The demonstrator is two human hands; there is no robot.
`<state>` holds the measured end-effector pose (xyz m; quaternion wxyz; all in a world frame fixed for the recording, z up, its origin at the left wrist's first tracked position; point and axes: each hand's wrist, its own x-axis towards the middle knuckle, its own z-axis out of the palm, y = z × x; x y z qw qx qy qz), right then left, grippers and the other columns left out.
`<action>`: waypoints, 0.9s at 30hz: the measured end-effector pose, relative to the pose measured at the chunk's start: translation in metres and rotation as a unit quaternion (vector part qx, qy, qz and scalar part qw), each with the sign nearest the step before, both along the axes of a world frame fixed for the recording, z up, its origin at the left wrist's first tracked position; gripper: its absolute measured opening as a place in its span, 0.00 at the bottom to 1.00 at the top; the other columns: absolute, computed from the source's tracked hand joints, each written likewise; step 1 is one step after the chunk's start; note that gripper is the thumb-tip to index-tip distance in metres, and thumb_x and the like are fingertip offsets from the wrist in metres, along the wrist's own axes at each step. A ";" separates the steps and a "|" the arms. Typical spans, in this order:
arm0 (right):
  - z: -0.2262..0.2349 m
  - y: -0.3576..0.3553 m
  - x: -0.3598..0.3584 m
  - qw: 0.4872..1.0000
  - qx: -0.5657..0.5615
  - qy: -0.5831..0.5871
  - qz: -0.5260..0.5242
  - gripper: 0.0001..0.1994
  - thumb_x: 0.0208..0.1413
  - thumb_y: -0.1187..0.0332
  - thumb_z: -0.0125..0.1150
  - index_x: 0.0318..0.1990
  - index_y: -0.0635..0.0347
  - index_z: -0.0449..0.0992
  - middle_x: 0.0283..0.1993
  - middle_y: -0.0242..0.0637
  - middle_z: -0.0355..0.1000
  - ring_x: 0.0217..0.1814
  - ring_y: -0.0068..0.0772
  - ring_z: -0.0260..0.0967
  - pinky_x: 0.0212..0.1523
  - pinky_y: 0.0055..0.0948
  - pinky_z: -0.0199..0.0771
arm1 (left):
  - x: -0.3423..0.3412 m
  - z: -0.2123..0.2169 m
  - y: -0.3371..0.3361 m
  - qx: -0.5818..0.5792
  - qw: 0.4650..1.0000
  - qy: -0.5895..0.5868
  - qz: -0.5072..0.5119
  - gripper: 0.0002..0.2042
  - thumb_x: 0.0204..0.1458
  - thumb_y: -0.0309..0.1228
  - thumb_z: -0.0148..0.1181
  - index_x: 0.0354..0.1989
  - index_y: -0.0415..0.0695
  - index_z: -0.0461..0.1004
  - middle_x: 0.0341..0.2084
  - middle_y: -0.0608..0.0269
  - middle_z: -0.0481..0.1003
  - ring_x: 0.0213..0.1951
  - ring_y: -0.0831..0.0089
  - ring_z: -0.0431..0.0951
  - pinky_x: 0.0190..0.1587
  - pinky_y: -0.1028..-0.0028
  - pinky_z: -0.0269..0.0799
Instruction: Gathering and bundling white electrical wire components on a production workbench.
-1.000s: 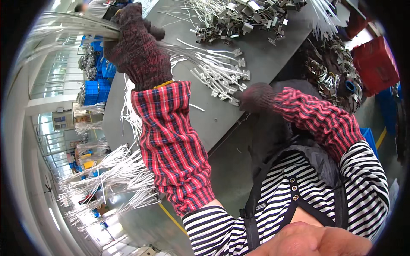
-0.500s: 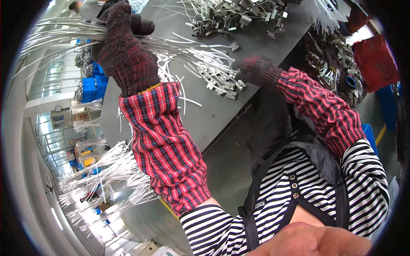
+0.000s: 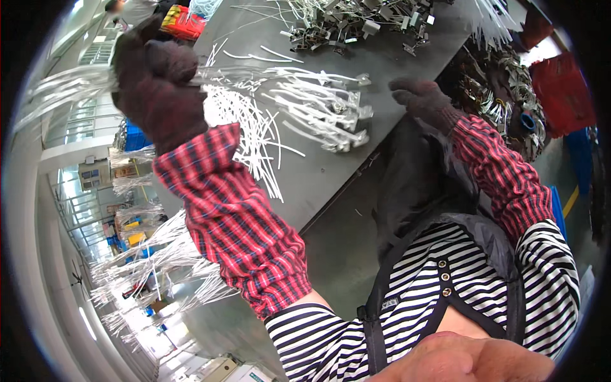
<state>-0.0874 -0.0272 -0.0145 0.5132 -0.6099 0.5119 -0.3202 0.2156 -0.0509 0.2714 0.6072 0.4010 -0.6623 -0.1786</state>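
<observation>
Where the view is nearest, a black-and-white striped shirt (image 3: pixel 407 277) shows under the straps of a dark apron (image 3: pixel 414 184), and red plaid sleeve covers (image 3: pixel 238 219) run down both forearms to dark maroon knit gloves. The right hand (image 3: pixel 421 97) is empty, its gloved fingers loosely apart and reaching out near the edge of the grey desk (image 3: pixel 302 184), just beside the metal-tipped ends of a bundle of white wires (image 3: pixel 312 105) but apart from them. The left hand (image 3: pixel 156 76), blurred, is clamped around that same bundle well away from the tips; the wires run out on both sides of the fist — the tipped ends over the desk, the other ends off to the left. Whether the tips rest on the desk or hang just above it, I cannot tell. Between the left sleeve and the bundle, loose white wires (image 3: pixel 251 137) lie crisscrossed on the desk. Toward its far side sits a tangled heap of small metal brackets (image 3: pixel 363 25), with more pale wires behind it. To the right, past the desk's edge, is a pile of wired metal parts (image 3: pixel 496 105) next to a red crate (image 3: pixel 563 95). Farther left, white wire bundles (image 3: pixel 149 258), a blue bin (image 3: pixel 137 137) and a red basket (image 3: pixel 183 24) stand out, with another person (image 3: pixel 137 11) partly visible at the top.
</observation>
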 end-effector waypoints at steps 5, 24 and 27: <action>-0.006 0.007 -0.020 0.999 -0.002 -0.050 -0.016 0.16 0.59 0.65 0.63 0.51 0.63 0.77 0.44 0.36 0.78 0.47 0.21 0.72 0.52 0.27 0.73 | -0.005 0.005 -0.002 0.171 0.969 0.181 0.009 0.19 0.61 0.45 0.55 0.37 0.37 0.76 0.14 0.70 0.63 0.15 0.81 0.59 0.20 0.77 0.56; 0.031 0.012 0.050 0.912 -0.163 0.310 0.212 0.15 0.51 0.57 0.64 0.46 0.48 0.79 0.49 0.40 0.73 0.55 0.47 0.70 0.51 0.43 0.74 | 0.066 0.026 0.032 0.213 0.945 0.205 -0.140 0.24 0.50 0.50 0.67 0.44 0.41 0.77 0.19 0.71 0.62 0.26 0.76 0.62 0.34 0.70 0.60; 0.019 0.009 0.066 0.933 -0.154 0.278 0.169 0.11 0.46 0.59 0.63 0.38 0.46 0.78 0.41 0.34 0.73 0.48 0.41 0.71 0.45 0.40 0.73 | 0.068 0.027 0.036 0.195 0.961 0.185 -0.071 0.24 0.49 0.51 0.67 0.43 0.41 0.78 0.19 0.72 0.62 0.26 0.74 0.62 0.34 0.69 0.60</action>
